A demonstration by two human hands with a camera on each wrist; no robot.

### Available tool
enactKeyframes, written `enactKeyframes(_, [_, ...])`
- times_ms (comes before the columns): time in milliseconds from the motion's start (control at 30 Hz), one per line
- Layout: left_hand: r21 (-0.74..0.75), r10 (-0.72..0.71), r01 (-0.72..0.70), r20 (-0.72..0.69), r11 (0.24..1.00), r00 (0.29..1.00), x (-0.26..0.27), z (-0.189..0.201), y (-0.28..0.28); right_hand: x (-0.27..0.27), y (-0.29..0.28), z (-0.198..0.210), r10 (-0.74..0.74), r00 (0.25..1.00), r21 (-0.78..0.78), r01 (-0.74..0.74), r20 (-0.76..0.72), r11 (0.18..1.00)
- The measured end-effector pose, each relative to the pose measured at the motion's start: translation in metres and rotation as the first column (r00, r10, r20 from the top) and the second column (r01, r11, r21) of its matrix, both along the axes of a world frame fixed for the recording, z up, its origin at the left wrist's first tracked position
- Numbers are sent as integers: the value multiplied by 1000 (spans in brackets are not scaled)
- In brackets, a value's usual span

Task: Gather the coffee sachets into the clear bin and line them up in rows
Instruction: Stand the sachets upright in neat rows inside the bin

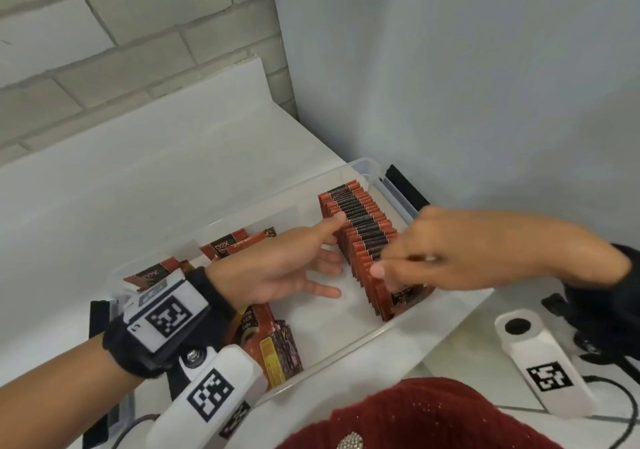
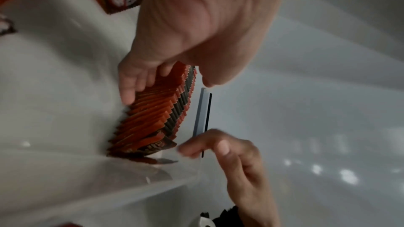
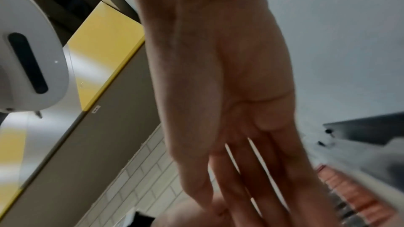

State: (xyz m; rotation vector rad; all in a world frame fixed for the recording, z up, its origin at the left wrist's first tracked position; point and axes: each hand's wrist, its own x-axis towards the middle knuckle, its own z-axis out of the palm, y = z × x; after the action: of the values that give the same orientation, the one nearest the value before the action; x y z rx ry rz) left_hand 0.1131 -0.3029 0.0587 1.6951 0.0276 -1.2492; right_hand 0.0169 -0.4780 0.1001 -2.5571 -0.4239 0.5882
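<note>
A clear bin (image 1: pixel 391 331) sits on a white counter. Along its right side stands a long row of red-and-black coffee sachets (image 1: pixel 367 227), upright and packed close. My left hand (image 1: pixel 332 258) is inside the bin, thumb on top of the row and straight fingers against its left side, as the left wrist view confirms at the row (image 2: pixel 157 115). My right hand (image 1: pixel 398 261) hovers, blurred, at the row's near end with fingers stretched out and nothing in it (image 3: pixel 251 170). Loose sachets (image 1: pixel 225 246) lie flat in the bin's left part, more under my left wrist (image 1: pixel 273 348).
A grey wall rises close behind the bin's right end, and a brick wall stands to the left. A white marker-tagged device (image 1: pixel 543 369) and black cables lie on the counter at right. The bin's black latch (image 1: pixel 405 189) sticks out at its far end.
</note>
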Motion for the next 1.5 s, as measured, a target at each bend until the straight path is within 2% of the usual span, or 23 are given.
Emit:
enactKeyframes(100, [-50,-18,12,-132,999,991,-6,-5,2,2,18,-3,23,976,-215,-71,-219,974])
enactKeyframes(200, [-119,-79,54,-213,991,974,-12,-11,4,6,27,-5,-2,957,-263,-77,-289,962])
enactKeyframes(267, [-141,-93,63,-220,988,971,-15,-10,3,5,23,-1,-32,961,-204,-25,-275,979])
enactKeyframes(333, [-124,-70,45,-210,991,975,-15,-9,1,6,14,10,-59,980,-110,38,-189,993])
enactKeyframes(400, [-106,-52,32,-195,994,979,-14,-9,1,7,7,21,-80,987,-80,70,-138,994])
enactKeyframes(500, [-101,-36,17,-193,995,980,-12,-9,3,8,10,24,-33,965,-146,-5,-260,989])
enactKeyframes(600, [-109,-34,11,-204,994,978,-11,-8,4,8,20,11,38,959,-266,-116,-280,957])
enactKeyframes(733, [-134,-81,45,-274,990,958,-17,-7,6,6,34,-6,52,923,-313,-181,-380,932])
enactKeyframes(833, [-165,-128,79,-311,983,942,-22,-10,3,4,38,-13,4,894,-303,-156,-449,940])
enactKeyframes(967, [-176,-116,62,-313,982,943,-24,-9,-1,2,32,-11,-36,903,-261,-85,-428,962])
enactKeyframes(1300, [-216,-26,-55,-354,975,935,-27,-5,-2,4,29,-15,-41,887,-280,-102,-461,955])
enactKeyframes(1500, [-231,-47,-46,-381,972,924,-29,-5,-6,2,26,-12,-32,906,-292,-102,-421,951])
